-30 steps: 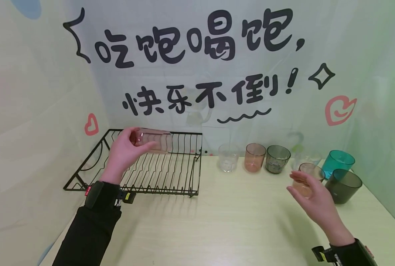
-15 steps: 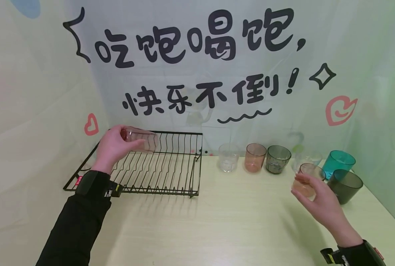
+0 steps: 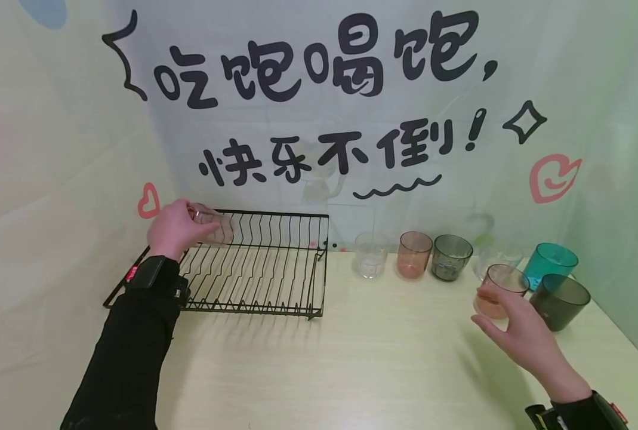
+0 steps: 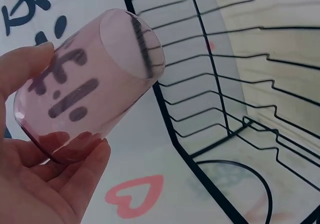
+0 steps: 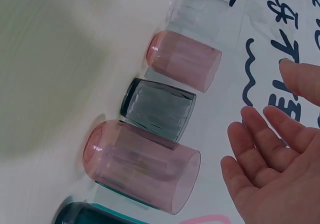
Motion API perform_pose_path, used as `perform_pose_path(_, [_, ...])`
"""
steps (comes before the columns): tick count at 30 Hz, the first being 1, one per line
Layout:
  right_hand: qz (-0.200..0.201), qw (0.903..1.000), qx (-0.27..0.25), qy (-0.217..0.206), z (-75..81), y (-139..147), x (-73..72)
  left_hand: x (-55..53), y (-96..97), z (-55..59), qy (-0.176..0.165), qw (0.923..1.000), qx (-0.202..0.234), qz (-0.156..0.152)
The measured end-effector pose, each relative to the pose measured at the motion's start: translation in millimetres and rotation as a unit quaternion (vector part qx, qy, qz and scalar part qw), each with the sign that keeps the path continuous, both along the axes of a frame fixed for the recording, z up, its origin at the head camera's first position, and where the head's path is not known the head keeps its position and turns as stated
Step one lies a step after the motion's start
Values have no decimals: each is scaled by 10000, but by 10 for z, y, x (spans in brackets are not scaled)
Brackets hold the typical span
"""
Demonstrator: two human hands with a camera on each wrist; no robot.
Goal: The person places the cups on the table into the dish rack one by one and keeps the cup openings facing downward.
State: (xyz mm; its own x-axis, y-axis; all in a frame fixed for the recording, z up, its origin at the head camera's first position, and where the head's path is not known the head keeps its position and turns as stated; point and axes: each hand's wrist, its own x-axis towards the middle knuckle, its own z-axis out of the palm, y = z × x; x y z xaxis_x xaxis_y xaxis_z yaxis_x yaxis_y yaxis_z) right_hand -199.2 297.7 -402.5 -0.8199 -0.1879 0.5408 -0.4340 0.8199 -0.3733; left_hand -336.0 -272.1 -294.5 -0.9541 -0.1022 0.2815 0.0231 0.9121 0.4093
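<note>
White printed backdrop (image 3: pixel 297 197) behind a pale table (image 3: pixel 319 370). Pink glass (image 4: pixel 95 79) observed tilted onto its side, gripped between thumb and fingers of the left hand (image 3: pixel 172 230), mouth pointing away from the palm. Position: rear left of the black wire rack (image 3: pixel 254 309); contact with the wires cannot be determined. Right hand (image 3: pixel 528 337) has fingers loosely bent, thumb spread apart, near an upright pink tumbler (image 3: pixel 506 276). Beyond it stand a teal cup (image 3: pixel 552 261) and dark grey cup (image 3: pixel 559 301).
</note>
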Motion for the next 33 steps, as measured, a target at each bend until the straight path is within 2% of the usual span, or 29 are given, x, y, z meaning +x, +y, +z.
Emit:
perform_pose_path(3, [53,9999,41,153,-15,-7,-11,-60,-44,-13,10,9999,-85,63])
perform_pose_path(9, [76,9993,162,335,-41,-13,-21,-186,-200,-28,-216,9991,-176,332])
perform_pose_path(15, [80,9994,166,306,-81,-16,-10,-220,-311,-69,-296,9971,-280,644])
perform_pose_path(20, [73,9992,179,343,-140,-5,-2,-244,-332,-110,-406,9952,-405,792])
perform_pose_path(25, [5,9995,103,308,-188,0,21,-316,-330,-152,-408,9941,-515,858])
perform_pose_path(33, [-56,9993,173,334,-231,16,58,-362,-339,-239,-447,9910,-414,1189])
